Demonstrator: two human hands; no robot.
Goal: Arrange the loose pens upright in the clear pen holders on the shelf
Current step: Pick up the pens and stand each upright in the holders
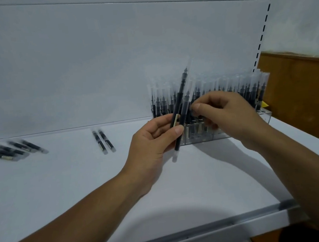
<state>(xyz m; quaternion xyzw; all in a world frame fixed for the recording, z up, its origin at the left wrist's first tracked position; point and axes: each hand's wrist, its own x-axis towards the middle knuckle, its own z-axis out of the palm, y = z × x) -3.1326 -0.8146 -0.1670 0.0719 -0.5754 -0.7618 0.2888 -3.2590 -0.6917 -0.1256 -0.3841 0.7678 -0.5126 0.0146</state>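
My left hand [156, 139] grips dark pens with clear caps [179, 107], tilted up and slightly right, just in front of the holders. My right hand [231, 117] reaches in from the right and pinches the cap end of one of these pens with thumb and forefinger. Behind both hands the clear pen holders [264, 116] stand at the back right of the shelf, packed with several upright pens [239, 86]. Two loose pens [103, 141] lie flat mid-shelf, and a blurred cluster of several loose pens [14, 151] lies at the far left.
The white shelf [82, 178] has a metal front rail [205, 232]. A white back panel [108, 57] rises behind it, with a slotted upright [263, 31] at the right. Brown wood panelling [305, 95] lies beyond the shelf's right end.
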